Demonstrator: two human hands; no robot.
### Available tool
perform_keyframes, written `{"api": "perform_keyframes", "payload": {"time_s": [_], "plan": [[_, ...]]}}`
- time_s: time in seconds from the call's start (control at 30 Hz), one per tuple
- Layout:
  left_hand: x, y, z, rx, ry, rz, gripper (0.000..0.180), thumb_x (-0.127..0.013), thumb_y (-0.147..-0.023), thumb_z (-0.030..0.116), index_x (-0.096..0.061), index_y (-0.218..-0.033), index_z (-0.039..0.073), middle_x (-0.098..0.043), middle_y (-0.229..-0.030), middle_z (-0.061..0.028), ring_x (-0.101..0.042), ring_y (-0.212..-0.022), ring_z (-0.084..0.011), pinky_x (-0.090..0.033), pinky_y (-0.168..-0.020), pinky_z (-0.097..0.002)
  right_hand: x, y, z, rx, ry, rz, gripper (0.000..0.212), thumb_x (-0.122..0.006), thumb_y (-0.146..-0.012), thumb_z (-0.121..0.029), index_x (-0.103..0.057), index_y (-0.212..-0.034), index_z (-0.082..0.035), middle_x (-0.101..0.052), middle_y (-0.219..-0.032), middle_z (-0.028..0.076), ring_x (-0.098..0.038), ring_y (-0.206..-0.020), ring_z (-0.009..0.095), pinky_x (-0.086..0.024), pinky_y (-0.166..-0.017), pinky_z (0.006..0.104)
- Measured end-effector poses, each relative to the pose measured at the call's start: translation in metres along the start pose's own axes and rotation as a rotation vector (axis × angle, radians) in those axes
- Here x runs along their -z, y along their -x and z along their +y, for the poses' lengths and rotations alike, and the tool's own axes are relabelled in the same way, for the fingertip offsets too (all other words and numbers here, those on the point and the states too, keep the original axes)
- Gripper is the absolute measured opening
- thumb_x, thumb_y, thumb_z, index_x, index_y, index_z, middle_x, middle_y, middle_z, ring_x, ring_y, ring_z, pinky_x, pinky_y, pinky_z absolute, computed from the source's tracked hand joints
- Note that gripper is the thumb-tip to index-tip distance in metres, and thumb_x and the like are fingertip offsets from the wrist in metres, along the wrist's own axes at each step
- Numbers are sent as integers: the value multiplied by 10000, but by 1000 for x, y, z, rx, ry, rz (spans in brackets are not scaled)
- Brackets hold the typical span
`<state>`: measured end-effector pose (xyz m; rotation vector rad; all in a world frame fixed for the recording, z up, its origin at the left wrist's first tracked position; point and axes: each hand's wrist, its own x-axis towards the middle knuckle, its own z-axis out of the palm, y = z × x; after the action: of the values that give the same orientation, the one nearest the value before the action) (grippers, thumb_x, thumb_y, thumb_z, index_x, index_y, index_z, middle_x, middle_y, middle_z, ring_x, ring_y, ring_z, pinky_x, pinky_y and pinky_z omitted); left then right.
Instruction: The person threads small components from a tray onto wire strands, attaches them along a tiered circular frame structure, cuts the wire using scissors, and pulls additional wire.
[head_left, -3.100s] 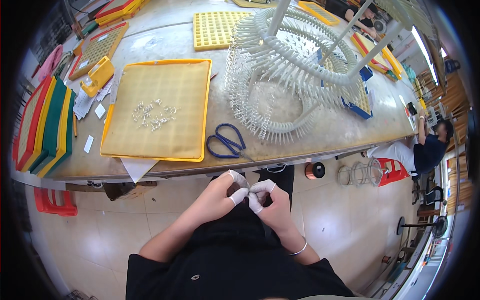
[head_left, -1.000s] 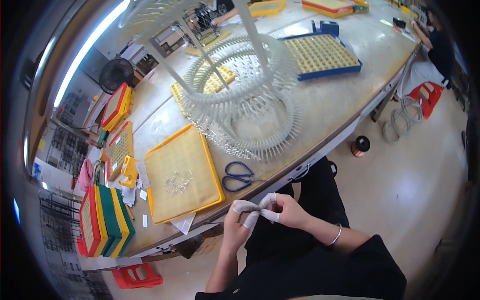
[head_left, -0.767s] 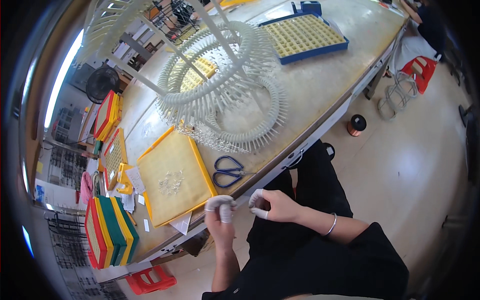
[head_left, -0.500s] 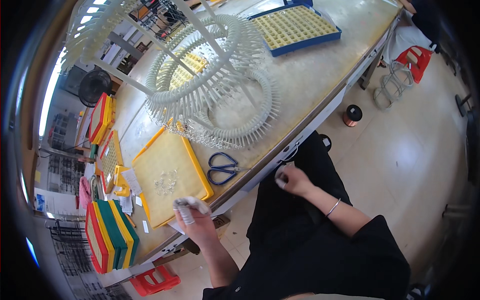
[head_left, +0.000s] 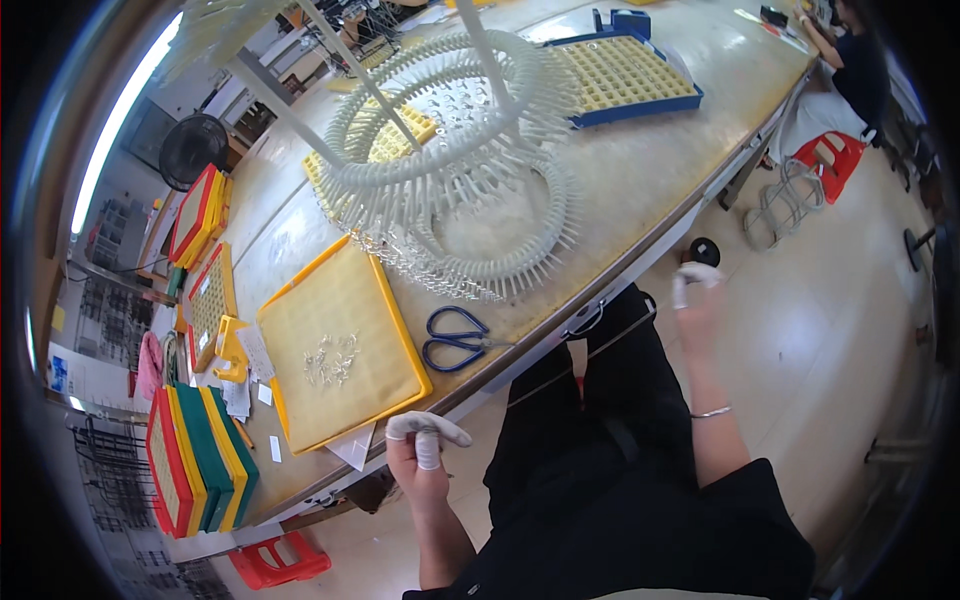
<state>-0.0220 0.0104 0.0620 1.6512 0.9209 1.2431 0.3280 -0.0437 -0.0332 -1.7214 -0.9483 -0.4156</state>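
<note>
White covers wrap the fingertips of both my hands. My left hand (head_left: 418, 455) is closed in a pinch just off the table's front edge, beside the yellow-rimmed tray (head_left: 300, 410). Out to the right, over the floor, my right hand (head_left: 700, 290) is raised and slightly blurred, with its fingertips together. A thin light-brown strand (head_left: 622, 335), wire or thread, runs taut across my lap and lines up with both pinches. On the tray lies a loose pile of small silvery pieces (head_left: 330, 360). Blue-handled scissors (head_left: 455, 338) rest on the table right of the tray.
A tall white ringed rack (head_left: 440, 170) with many pegs stands on the table. Behind it sits a blue tray (head_left: 630, 80) with small compartments. Coloured trays (head_left: 205, 460) are stacked at left. A wire spool (head_left: 704, 252) stands on the floor near my right hand. Another person sits at far right.
My right hand has moved right and up, away from my lap. My left hand has shifted slightly right and down. The thin strand now shows stretched between them. The view has tilted a little.
</note>
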Motion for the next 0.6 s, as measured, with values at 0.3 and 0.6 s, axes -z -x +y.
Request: {"api": "perform_keyframes", "payload": {"time_s": [0.3,0.6], "plan": [[43,-9,-7,137,491,145,106,-448,-941,143,-470,-929,39,-448,-637,-42,-428,-475,-132,-405,-455,-275,148,-93,-2,-281,-59,435,178,-569,-865,-33,-595,-1041,-33,-618,-905,53,-559,-703,91,-451,-609,215],[83,-12,-35,248,1039,311,124,-478,-927,146,-514,-947,30,-363,-611,24,-306,-447,-68,-277,-412,-214,240,-136,-73,134,391,608,222,-673,-812,-241,-685,-886,-33,-664,-749,-11,-484,-536,32,-383,-505,186]]}}
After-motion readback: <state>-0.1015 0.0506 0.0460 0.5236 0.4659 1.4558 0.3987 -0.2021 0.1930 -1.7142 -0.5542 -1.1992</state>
